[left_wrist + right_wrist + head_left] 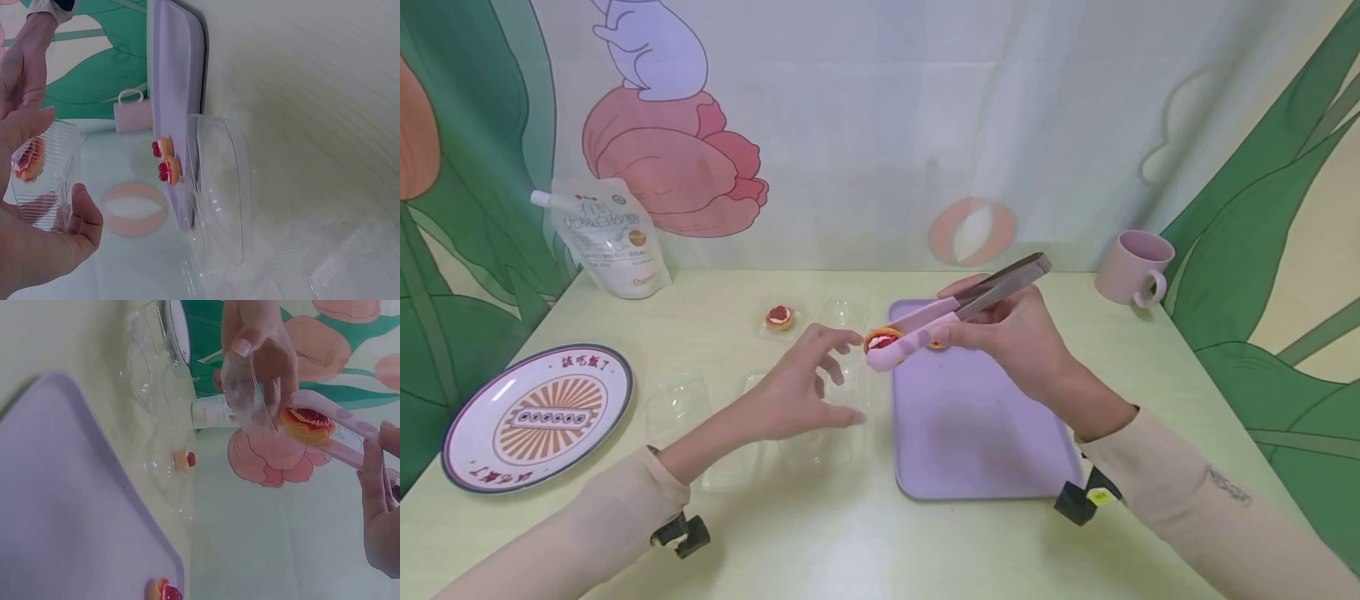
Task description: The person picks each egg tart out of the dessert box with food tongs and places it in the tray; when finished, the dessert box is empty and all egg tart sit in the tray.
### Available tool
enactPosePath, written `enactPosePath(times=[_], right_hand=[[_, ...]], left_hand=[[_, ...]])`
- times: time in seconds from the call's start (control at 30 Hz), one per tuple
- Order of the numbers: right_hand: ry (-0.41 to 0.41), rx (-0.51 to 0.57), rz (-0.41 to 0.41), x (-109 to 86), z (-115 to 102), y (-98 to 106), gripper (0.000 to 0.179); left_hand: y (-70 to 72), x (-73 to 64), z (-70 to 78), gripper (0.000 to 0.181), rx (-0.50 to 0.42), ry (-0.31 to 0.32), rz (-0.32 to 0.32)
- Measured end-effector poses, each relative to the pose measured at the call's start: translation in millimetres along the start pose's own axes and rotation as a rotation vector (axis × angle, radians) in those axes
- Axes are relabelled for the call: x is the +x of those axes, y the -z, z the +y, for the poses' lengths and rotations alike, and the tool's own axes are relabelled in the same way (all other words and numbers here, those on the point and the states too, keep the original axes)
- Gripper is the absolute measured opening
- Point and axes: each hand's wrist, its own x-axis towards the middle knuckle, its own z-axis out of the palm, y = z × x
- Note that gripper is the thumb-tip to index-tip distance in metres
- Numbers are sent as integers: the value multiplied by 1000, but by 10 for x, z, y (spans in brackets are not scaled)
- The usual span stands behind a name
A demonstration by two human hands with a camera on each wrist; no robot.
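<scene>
My right hand holds a pair of tongs with pale pink tips. Pinched between those tips is a small fruit tart with red topping, white cream and a fluted golden crust. My left hand grips a clear ribbed plastic container between thumb and fingers, raised above the table. The tart is close beside the container's opening, and in the left wrist view it overlaps the clear wall. Two more tarts sit at the far end of the purple tray.
Several clear containers lie on the table to the left, one at the back with a tart in it. A patterned oval plate stands far left, a white spout pouch behind it. A pink mug stands back right.
</scene>
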Motion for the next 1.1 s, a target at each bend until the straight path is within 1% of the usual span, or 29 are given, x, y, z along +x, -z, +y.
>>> enactPosePath(times=[0.13, 0.27, 0.3, 0.43, 0.53, 0.63, 0.77, 0.9, 1.0, 1.1], right_hand=[[0, 20, 54, 17, 21, 112, 28], [-24, 46, 100, 34, 126, 229, 27], [-36, 47, 107, 39, 169, 258, 27], [-92, -23, 130, 60, 404, 372, 24], [-148, -65, 147, 84, 610, 438, 29], [-208, -80, 158, 107, 801, 479, 37], [-273, -122, 169, 120, 971, 505, 38], [-306, -163, 176, 138, 1042, 493, 38], [-321, -176, 175, 155, 1072, 479, 37], [-329, -182, 168, 173, 1094, 470, 38]], left_hand=[[48, 7, -64, 78, -8, -2, 34], [117, 0, -135, 78, -15, 3, 67], [135, -3, -148, 78, -15, 4, 71], [203, -15, -167, 78, -6, 8, 88], [254, -16, -190, 78, 7, 13, 93], [314, -16, -238, 78, 15, 32, 88], [407, -12, -321, 78, 33, 61, 70], [583, 9, -450, 80, 68, 81, 60], [782, 46, -625, 81, 103, 133, 49], [987, 96, -838, 83, 153, 188, 15]])
